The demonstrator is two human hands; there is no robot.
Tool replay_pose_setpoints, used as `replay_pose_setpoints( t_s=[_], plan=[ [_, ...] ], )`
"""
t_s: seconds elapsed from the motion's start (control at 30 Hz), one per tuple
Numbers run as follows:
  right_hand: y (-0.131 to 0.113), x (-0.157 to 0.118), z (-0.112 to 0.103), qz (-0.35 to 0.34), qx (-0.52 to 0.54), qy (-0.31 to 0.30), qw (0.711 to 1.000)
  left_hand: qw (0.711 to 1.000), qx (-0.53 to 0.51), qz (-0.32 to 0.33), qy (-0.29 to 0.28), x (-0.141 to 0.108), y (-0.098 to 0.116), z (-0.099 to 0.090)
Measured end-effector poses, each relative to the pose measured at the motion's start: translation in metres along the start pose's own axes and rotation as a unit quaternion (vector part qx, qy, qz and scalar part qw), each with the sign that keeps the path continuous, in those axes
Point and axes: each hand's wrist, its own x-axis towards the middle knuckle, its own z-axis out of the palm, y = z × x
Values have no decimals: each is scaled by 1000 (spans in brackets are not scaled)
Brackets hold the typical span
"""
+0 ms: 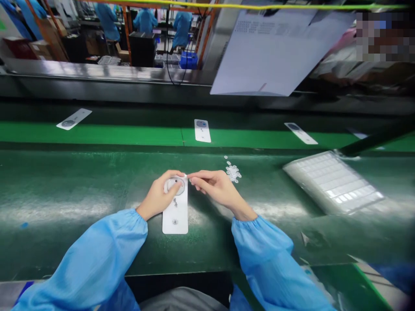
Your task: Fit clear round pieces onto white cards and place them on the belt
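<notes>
Lying flat on the green conveyor belt (65, 185), a white rectangular card (175, 220) is held by the left hand (158, 194), and its fingers are curved over the round part at the upper end of the card. The fingertips of the right hand (215, 185) are pressed together, and a small white piece (186, 175) appears to be pinched between them at the top edge of the card, although it is too small to be told exactly. Just beside the right hand, a little heap of small white round pieces (232, 172) is scattered on the belt. Blue sleeves (87, 259) are worn on both arms. Further to the right, a stack of clear plastic trays (332, 181) is placed on the belt, and several similar white cards (202, 130) are lying on the farther green strip. Co-workers in blue (145, 19) can be seen far behind.
</notes>
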Motion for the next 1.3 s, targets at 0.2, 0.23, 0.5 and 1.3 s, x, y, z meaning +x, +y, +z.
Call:
replay_pose_setpoints(
  t_s=[0.2,0.23,0.5,1.3],
  plan=[
    [12,14,11,8,91,-19,996,1000,-16,-20,11,-1,2,5],
    [13,12,12,12,99,-20,995,999,-19,-22,16,-1,1,6],
    [12,6,15,8,129,-29,991,1000,-5,-9,17,-2,2,5],
    [7,-1,18,42,5,18,999,996,58,-38,48,-5,3,7]
  ],
)
